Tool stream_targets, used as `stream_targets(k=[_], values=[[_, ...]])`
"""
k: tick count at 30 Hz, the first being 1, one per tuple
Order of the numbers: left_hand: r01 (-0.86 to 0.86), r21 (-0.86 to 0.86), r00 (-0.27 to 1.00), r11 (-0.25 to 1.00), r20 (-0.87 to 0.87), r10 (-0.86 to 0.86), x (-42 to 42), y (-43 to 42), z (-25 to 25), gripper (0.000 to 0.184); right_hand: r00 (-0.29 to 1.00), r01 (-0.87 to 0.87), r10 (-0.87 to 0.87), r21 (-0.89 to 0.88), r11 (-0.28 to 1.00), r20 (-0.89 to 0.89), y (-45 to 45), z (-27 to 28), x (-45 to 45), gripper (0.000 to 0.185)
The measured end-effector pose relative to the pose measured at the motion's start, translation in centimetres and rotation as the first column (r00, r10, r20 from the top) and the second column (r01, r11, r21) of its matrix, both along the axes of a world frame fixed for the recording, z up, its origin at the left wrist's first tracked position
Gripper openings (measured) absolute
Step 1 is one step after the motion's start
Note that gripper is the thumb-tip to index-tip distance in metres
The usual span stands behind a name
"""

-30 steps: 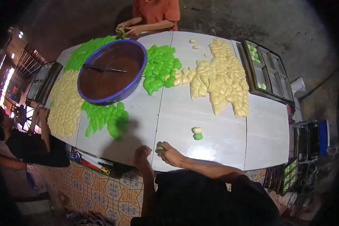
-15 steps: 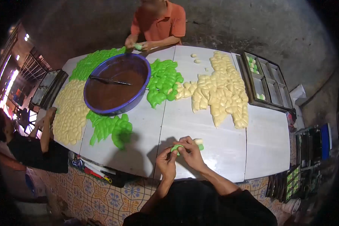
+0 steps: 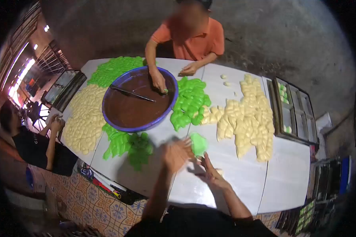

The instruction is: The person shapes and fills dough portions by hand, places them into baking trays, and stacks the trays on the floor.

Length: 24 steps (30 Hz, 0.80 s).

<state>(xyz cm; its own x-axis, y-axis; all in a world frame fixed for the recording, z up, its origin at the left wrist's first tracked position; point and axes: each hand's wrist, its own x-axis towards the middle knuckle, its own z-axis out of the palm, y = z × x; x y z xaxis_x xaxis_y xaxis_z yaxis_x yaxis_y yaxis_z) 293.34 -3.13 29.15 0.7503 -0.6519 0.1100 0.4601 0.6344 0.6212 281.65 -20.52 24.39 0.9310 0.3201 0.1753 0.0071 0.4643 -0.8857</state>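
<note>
i saw the green piece change shape: half a second back it was a small lump worked between both hands, now it was a flat, wider patch. it sat ahead of the right hand and at the fingertip side of the left hand, over the white surface; couldn't tell if it was lying down or held up. hands had come apart too. left was motion-blurred, so i couldn't call its grip. right had its fingers stretched and apart, clamped on nothing i could see; contact with the piece's lower edge unclear. my read: piece was thinned out, flattening looked mostly done. a cream piece showed, partly hidden behind the right hand. on the far side, the co-worker's hand had gone into the blue tub, at the brown paste, with a small pale-green bit. green dough and cream dough stayed put
</note>
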Motion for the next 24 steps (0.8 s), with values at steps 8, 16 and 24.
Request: stream_targets(k=[8,16,24], values=[[-0.692,0.721,0.713,-0.033,0.677,-0.181,23.2,3.5,-2.8,0.082,0.955,0.291,-0.292,-0.031,0.956,-0.054,1.1,-1.7,0.8,0.095],[-0.728,0.576,0.686,-0.373,0.628,-0.369,16.1,2.4,2.8,0.064,0.891,0.414,-0.404,0.005,0.91,-0.206,0.9,-2.6,1.6,0.076],[-0.015,0.606,0.97,0.796,-0.184,0.159,-4.2,-1.4,-0.1,0.094,0.7,0.486,-0.376,0.019,0.874,-0.608,2.2,-2.3,0.6,0.02]])
